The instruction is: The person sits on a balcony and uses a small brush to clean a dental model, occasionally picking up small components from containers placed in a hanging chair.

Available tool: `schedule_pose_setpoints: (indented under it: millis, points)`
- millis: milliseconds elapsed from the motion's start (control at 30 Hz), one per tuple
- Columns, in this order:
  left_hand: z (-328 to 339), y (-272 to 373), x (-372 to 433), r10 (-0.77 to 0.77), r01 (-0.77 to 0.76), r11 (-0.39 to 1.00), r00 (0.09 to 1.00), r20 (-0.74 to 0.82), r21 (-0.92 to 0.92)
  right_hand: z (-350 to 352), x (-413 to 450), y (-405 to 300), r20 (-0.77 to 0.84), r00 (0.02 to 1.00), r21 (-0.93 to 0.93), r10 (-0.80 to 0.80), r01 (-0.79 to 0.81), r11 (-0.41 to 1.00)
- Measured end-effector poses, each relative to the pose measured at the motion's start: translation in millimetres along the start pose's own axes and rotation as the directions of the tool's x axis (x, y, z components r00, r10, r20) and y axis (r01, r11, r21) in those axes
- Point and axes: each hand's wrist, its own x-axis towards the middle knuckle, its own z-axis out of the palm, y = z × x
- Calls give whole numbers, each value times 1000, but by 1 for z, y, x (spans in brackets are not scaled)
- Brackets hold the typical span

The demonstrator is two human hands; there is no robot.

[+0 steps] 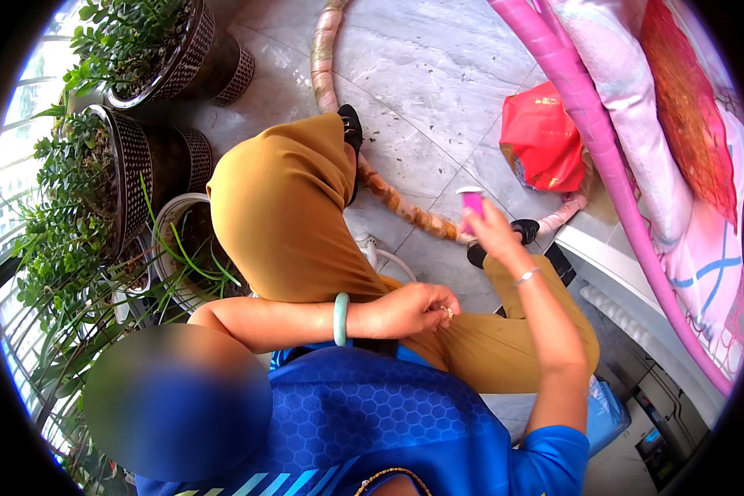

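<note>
My right hand (495, 232) grips a pink cylindrical object (472, 208) with a white round end, held up over the floor. My left hand (412, 310) is near my lap against the ochre trousers (285, 217), its fingers curled. A small pale item (449, 312) shows at those fingers; whether it is a ring or something held I cannot tell. Below the right hand, a curved tube wrapped in patterned material (403, 204) lies on the tiles, passing by my black shoes (350, 139).
Potted plants (161, 155) line the left side by the window. At right are a red bag (542, 136), a pink wrapped tube (586, 105) and pink-and-white fabric (645, 136). A white hose (398, 259) lies between my legs. Part of a blue seat (607, 415) shows beneath me.
</note>
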Motion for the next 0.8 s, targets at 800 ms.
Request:
schedule_pose_setpoints:
  millis: [800]
  points:
    - [-11,36,29,-126,63,958,969,-212,-280,-23,-121,-102,189,791,-226,-582,612,758]
